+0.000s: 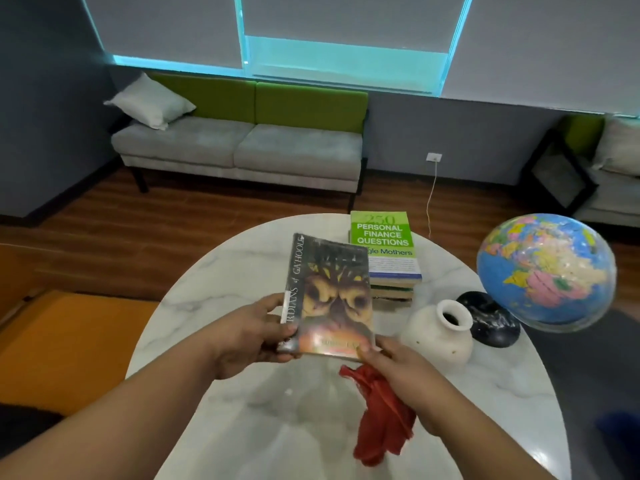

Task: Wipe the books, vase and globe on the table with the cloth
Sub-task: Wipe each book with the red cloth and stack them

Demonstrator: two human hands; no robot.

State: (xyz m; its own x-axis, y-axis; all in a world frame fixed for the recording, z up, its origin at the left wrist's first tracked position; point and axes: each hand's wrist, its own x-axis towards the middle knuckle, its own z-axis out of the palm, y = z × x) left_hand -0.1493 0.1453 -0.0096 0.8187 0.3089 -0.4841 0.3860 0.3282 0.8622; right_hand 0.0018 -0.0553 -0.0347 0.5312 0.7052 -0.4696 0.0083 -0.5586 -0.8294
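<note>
A dark paperback book is held above the round marble table. My left hand grips its spine edge at the lower left. My right hand pinches the book's bottom right corner and also holds a red cloth, which hangs down under the palm. A stack of books with a green cover on top lies at the far side of the table. A white vase stands right of the held book. A blue globe on a black base stands at the table's right.
A grey and green sofa with a white pillow stands against the far wall under the window. Another seat is at the right. A white cable runs from a wall socket toward the table. An orange mat lies on the wooden floor at left.
</note>
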